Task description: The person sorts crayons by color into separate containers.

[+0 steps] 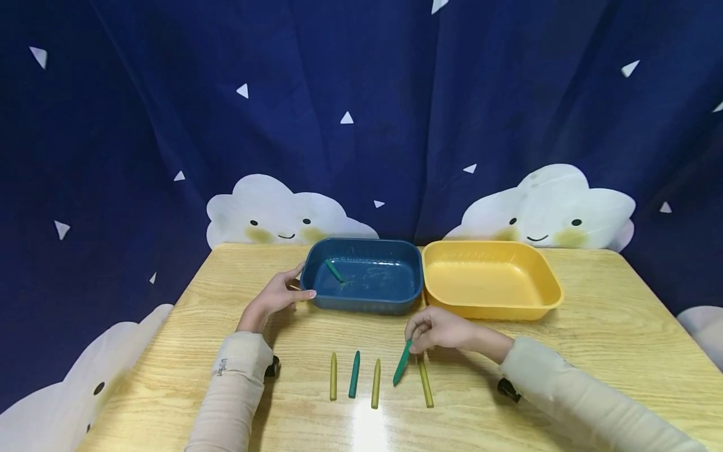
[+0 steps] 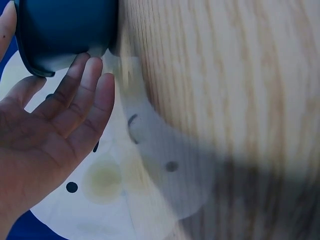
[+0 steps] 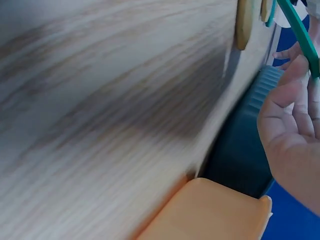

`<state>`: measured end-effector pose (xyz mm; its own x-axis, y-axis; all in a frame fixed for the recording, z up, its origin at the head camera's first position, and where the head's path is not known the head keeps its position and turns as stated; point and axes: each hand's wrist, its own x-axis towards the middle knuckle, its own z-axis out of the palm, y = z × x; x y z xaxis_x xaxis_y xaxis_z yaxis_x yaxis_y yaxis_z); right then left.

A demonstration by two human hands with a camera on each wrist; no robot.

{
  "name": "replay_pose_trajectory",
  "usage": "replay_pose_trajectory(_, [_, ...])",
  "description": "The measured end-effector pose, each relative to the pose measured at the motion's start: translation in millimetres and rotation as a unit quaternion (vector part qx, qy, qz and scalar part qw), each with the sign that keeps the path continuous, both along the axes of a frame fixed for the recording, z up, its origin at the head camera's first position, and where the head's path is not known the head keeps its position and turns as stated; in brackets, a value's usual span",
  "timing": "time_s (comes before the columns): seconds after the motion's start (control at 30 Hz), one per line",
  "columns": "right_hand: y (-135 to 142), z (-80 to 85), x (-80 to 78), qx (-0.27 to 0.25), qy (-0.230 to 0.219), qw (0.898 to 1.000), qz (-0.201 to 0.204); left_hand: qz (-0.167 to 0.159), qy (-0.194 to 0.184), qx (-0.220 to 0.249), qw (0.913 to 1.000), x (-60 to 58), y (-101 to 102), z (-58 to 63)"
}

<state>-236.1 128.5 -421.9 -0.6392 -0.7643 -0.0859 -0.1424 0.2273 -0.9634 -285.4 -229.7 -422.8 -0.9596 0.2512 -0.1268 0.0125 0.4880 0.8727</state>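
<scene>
My right hand (image 1: 442, 328) pinches a green crayon (image 1: 402, 364) between thumb and fingers, its tip slanting down to the left. In the right wrist view the same green crayon (image 3: 300, 31) sticks out past the fingertips. My left hand (image 1: 279, 292) rests against the left end of the blue bin (image 1: 367, 306), thumb at the rim. Its fingers (image 2: 75, 97) lie fairly straight beside the bin's wall in the left wrist view. Another green crayon (image 1: 334, 270) lies inside the blue bin. Just below my right hand, a yellow crayon (image 1: 425, 383) lies on the table, its upper end partly hidden.
Left of the held crayon, a yellow crayon (image 1: 333, 376), a teal-green crayon (image 1: 354, 375) and a second yellow crayon (image 1: 375, 384) lie in a row on the wooden table (image 1: 305, 427). A yellow bin (image 1: 491, 311) stands right beside the blue one. Behind hangs a dark blue curtain (image 1: 384, 163).
</scene>
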Motion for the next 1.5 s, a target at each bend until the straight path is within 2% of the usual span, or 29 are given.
replay_pose_trajectory(0.3, [1,14.8,-2.4,-0.010,0.007,1.000,-0.016,0.013,0.003,-0.003,0.9999,1.6,1,0.8])
replay_pose_trajectory(0.53, [2,30.9,-8.4,-0.026,0.040,0.999,-0.026,-0.006,0.008,0.005,0.9999,4.1,0,1.9])
replay_pose_trajectory(0.83, [2,54.8,-17.1,-0.017,0.036,0.996,-0.079,-0.013,-0.005,0.014,0.9998,14.3,7,24.7])
replay_pose_trajectory(0.9, [3,59.1,-20.7,-0.014,0.030,0.995,-0.094,-0.013,-0.006,0.016,0.9998,12.9,6,22.3])
replay_pose_trajectory(1.13, [3,70.7,-35.2,-0.030,0.024,0.993,-0.114,-0.002,-0.004,0.008,1.0000,2.1,-1,0.4])
replay_pose_trajectory(1.3, [2,76.6,-46.2,-0.040,0.021,0.992,-0.119,0.005,-0.005,0.008,0.9999,0.2,-2,-1.7])
replay_pose_trajectory(1.5, [-2,82.4,-59.0,-0.054,0.015,0.987,-0.148,0.004,-0.010,0.010,0.9999,-0.1,-1,-0.1])
